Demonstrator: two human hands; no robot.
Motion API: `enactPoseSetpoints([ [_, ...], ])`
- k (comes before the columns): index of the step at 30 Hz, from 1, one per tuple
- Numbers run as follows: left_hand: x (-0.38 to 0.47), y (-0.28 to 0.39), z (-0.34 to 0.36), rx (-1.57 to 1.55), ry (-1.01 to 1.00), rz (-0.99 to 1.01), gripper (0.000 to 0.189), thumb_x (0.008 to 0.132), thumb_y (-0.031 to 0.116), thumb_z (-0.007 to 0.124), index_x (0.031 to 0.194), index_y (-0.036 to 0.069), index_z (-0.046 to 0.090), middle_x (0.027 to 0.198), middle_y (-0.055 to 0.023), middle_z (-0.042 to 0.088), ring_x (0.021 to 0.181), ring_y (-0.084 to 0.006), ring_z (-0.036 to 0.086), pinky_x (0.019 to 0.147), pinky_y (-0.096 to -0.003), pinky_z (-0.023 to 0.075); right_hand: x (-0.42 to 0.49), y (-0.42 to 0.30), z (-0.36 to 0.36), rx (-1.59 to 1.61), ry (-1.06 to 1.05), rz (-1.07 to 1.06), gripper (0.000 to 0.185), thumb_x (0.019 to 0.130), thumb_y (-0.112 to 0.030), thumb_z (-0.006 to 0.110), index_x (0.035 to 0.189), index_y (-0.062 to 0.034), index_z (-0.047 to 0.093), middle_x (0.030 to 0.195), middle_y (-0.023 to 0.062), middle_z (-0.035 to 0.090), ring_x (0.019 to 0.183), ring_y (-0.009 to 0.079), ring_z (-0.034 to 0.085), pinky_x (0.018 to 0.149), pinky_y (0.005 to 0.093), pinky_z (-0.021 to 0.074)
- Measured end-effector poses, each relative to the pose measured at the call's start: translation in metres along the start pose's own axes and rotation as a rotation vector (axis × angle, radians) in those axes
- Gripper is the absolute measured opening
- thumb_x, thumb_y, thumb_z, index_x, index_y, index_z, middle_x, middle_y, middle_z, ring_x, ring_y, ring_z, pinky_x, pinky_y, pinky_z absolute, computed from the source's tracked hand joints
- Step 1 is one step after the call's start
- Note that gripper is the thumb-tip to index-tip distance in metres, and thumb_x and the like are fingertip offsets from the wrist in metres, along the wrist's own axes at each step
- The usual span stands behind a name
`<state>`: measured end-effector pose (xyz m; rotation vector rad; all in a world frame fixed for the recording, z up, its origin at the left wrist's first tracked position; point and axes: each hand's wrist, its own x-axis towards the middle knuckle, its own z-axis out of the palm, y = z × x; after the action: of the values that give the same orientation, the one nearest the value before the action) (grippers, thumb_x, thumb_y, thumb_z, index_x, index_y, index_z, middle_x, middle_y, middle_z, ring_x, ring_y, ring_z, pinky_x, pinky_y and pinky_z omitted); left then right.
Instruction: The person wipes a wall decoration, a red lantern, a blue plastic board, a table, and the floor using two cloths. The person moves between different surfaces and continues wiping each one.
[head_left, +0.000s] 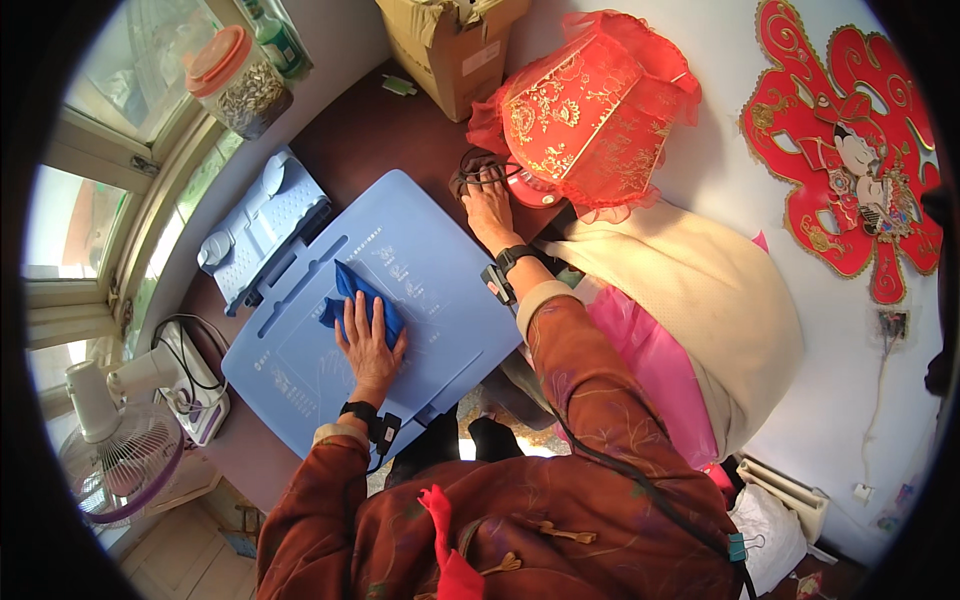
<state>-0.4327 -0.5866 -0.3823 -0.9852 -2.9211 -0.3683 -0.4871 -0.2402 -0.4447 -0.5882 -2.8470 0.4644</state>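
My left hand lies spread, palm down, on a blue cloth that rests on a blue plastic desk top with printed white figures and writing. My right hand reaches past the desk top's right edge to a dark bunched item and a black cable, beside the red base of a lamp with a red, gold-patterned fabric shade. Its fingertips touch the dark item; whether they grip it is unclear.
A blue plastic rack adjoins the desk top. A cardboard box stands behind on the dark red table. A fan is at left, a jar by the window, a cream cover at right.
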Motion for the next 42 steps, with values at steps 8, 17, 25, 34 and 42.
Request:
enactPoseSetpoints([
  [8,-0.001,0.004,-0.006,-0.026,0.02,0.004,0.073,0.087,0.033,0.073,0.151,0.012,0.047,0.165,-0.0152,0.032,0.154,-0.0367,0.024,0.123,-0.0562,0.0123,-0.046,0.013,-0.019,0.1,-0.06,-0.014,0.048,0.094,-0.018,0.065,0.14,-0.0081,0.057,0.155,0.019,0.044,0.146,0.038,0.037,0.12,0.0487,0.0329],
  [17,-0.001,0.004,-0.003,-0.014,0.052,-0.003,0.071,0.085,0.036,0.076,0.147,0.012,0.051,0.164,-0.0137,0.033,0.154,-0.035,0.025,0.123,-0.0563,0.013,-0.11,0.037,-0.038,0.155,0.211,0.386,0.05,0.082,-0.005,0.075,0.131,-0.0008,0.064,0.147,0.0185,0.049,0.134,0.0422,0.046,0.113,0.0494,0.0381],
  [25,-0.002,0.0,0.001,0.004,0.052,0.006,0.075,0.083,0.038,0.078,0.148,0.014,0.05,0.165,-0.0137,0.032,0.154,-0.0346,0.025,0.122,-0.057,0.0137,-0.087,-0.017,-0.089,-0.102,-0.487,0.242,0.031,0.08,-0.002,0.072,0.111,0.0009,0.072,0.138,0.02,0.057,0.127,0.0369,0.055,0.108,0.0447,0.0454],
  [34,-0.002,-0.003,-0.003,-0.047,0.011,-0.004,0.075,0.08,0.039,0.079,0.146,0.014,0.053,0.163,-0.0153,0.035,0.153,-0.0347,0.026,0.122,-0.0572,0.013,0.031,-0.114,-0.092,0.309,0.078,-0.058,0.04,0.092,-0.014,0.068,0.131,-0.0064,0.061,0.134,0.0229,0.058,0.124,0.0443,0.056,0.098,0.0533,0.0498],
  [42,-0.001,-0.005,-0.008,-0.114,-0.029,0.003,0.077,0.075,0.035,0.081,0.145,0.014,0.055,0.161,-0.0161,0.038,0.152,-0.036,0.029,0.121,-0.0575,0.0133,0.086,-0.079,-0.021,-0.031,-0.207,0.054,0.013,0.09,-0.008,0.065,0.102,-0.0066,0.07,0.123,0.0146,0.06,0.114,0.0369,0.057,0.094,0.0436,0.0542],
])
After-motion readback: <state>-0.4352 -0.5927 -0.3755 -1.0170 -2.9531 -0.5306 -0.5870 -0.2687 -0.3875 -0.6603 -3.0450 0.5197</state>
